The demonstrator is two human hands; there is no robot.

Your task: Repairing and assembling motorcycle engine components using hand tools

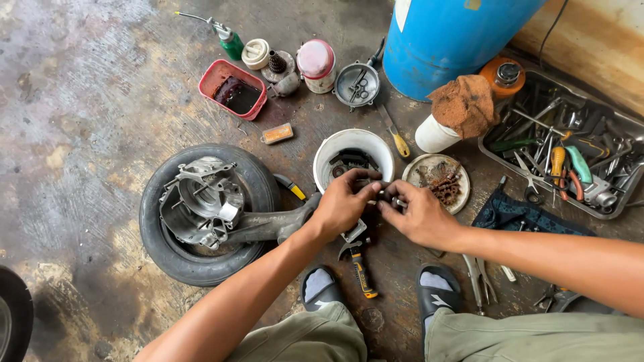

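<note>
Head view looks straight down at a person squatting on a stained concrete floor (87, 100), both forearms reaching forward so the hands meet over the work, just above the sandalled feet. The left hand (342, 204) and right hand (419, 214) are brought together, fingertips pinching a small metal part (386, 196) between them; it is mostly hidden by the fingers, so its exact kind cannot be told. It is held low and central, right beside the white bucket (329, 151) of dark parts and the round dish (419, 167) of rusty gears, which keeps loose pieces within easy reach. Wrists are bent inward, the left knuckles up, the right thumb toward the left hand. Directly below the hands lies a yellow-handled tool (361, 268) on the floor, and locking pliers (479, 281) rest by the right foot. To the left a small tyre (168, 255) lies flat and cradles an engine casing (201, 201), which steadies it off the floor. A metal tray (500, 144) of hand tools sits to the right, near a blue drum (456, 40). Farther off stand a red tub (213, 75) of dark liquid, a green oil can (233, 45) and a pink-lidded jar (316, 64).
</note>
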